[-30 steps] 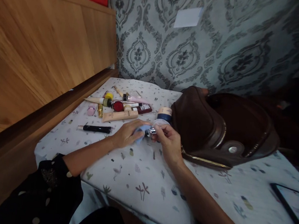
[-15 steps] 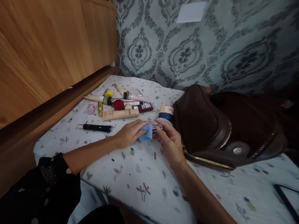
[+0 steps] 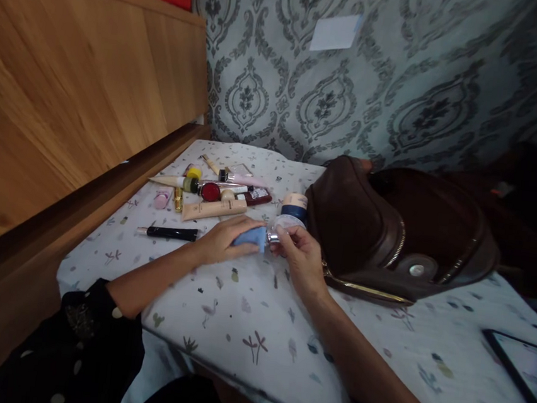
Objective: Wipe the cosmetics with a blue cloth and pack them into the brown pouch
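My left hand [image 3: 224, 238] is closed on a folded light-blue cloth [image 3: 254, 237]. In the fingers of my right hand [image 3: 299, 249] is a small shiny silver tube [image 3: 271, 235], perhaps a lipstick; its far end is hidden by the fingers. The tube's left end meets the cloth's edge. Just behind my hands stand a jar with a dark-blue band [image 3: 294, 209] and a beige squeeze tube [image 3: 215, 210]. A black cosmetic tube [image 3: 172, 233] lies left of my left hand.
Several cosmetics, among them a round red compact [image 3: 210, 191] and a gold tube [image 3: 178, 200], lie at the back left. A brown leather bag [image 3: 364, 236] stands on the right of the patterned cloth cover [image 3: 215, 361]. A phone or tablet [image 3: 523, 365] lies front right. A wooden cabinet [image 3: 94, 83] borders the left.
The blue cloth now lies flatter and further left in my left hand. More of the silver tube shows between my hands. The whole view has shifted slightly.
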`<state>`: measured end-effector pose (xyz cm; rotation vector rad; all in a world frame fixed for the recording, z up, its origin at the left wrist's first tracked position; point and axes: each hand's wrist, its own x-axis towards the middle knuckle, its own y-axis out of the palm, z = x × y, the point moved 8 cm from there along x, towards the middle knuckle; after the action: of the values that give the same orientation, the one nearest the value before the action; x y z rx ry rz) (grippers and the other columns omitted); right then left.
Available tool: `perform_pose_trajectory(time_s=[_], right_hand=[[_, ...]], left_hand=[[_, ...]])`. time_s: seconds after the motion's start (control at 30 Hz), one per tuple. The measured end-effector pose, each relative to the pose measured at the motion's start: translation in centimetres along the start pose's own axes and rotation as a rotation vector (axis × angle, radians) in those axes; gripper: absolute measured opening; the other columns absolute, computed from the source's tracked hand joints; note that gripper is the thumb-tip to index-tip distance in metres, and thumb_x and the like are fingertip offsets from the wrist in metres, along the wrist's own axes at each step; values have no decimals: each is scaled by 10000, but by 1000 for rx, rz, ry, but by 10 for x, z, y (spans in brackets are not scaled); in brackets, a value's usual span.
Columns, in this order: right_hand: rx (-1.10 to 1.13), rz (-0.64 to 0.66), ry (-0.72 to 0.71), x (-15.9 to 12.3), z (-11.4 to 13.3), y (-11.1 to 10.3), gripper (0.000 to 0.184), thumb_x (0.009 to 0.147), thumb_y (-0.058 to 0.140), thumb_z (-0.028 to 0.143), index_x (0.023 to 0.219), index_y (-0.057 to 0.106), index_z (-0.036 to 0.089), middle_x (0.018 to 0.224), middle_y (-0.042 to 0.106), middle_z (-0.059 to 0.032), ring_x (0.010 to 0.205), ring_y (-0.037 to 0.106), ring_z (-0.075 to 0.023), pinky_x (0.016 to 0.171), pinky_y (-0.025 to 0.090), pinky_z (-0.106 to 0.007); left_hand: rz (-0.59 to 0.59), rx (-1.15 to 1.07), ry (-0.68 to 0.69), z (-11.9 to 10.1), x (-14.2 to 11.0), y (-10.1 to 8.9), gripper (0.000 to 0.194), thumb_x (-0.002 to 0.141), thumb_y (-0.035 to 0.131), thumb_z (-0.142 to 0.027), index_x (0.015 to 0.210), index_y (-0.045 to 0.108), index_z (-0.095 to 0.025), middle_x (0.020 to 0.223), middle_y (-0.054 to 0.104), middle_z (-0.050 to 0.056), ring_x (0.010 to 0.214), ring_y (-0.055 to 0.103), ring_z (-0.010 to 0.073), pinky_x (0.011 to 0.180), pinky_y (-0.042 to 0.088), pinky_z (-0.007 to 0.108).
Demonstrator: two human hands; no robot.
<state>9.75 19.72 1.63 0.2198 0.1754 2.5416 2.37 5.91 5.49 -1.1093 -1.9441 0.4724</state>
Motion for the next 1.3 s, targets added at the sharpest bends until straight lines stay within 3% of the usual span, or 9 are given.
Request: perform_pose_trajectory(time_s=[0.13,0.3,0.47,0.7,0.8,0.9,0.97,1.1,1.3], right_hand=[[52,11,-2,0,1,1,430,659,823,553,865,649,218,698,629,24,553,578,-126,531,496,-271],[106,93,-1,-2,4,7,441,695,811,490,1037,681,243,805,657,5,635,613,-138,600,526,-287],[41,73,-22,-1,7,5,384,679,822,506,881,662,221,702,625,23,557,569,-123,524,477,-262],[-46,15,-14,-1,6,2,446,665,813,580,682,581,200,585,620,13,534,565,-132,506,462,-257],[-30,11,-7,0,4,1,439,676,805,579,725,579,206,583,623,23,503,563,-127,504,475,-264],[2,-21,-4,1,2,-2,445,652,826,556,865,628,219,619,634,38,500,580,-128,481,476,-256],[3,-18,4,1,1,-2,435,656,823,548,889,658,220,623,633,37,501,581,-130,480,485,-262],[13,18,11,0,2,1,392,675,811,542,845,695,208,680,657,11,543,603,-139,519,523,-286],[17,99,11,-5,8,9,421,690,817,497,982,712,213,711,676,13,587,627,-133,569,536,-274]], left_hand=[[30,139,2,4,-2,8,494,988,476,-475,1393,489,-192,1204,627,132,1118,599,261,986,486,410],[-17,70,-45,12,-1,5,473,999,448,-481,1359,527,-185,1111,655,106,1057,627,243,956,503,387],[-55,13,-66,11,-1,-1,462,990,474,-487,1297,601,-166,1046,689,101,1001,654,237,920,514,375],[-195,-20,2,3,-1,-14,365,982,526,-420,1145,676,-130,1019,709,115,966,665,227,907,521,362],[-156,24,102,-6,-3,-13,465,933,578,-510,1203,653,-140,1094,684,133,1034,643,249,941,514,389],[-72,76,155,-12,-4,-6,506,976,471,-532,1273,624,-152,1149,636,148,1088,610,252,973,498,405],[-50,98,112,-9,-4,-3,446,1017,404,-463,1297,604,-179,1142,628,132,1088,602,236,987,488,403],[7,116,31,-2,-2,7,414,1001,472,-418,1361,529,-219,1151,638,107,1086,602,235,974,492,394],[-67,30,-53,8,0,0,375,1041,368,-389,1226,602,-162,1100,681,104,1012,637,210,919,495,341]])
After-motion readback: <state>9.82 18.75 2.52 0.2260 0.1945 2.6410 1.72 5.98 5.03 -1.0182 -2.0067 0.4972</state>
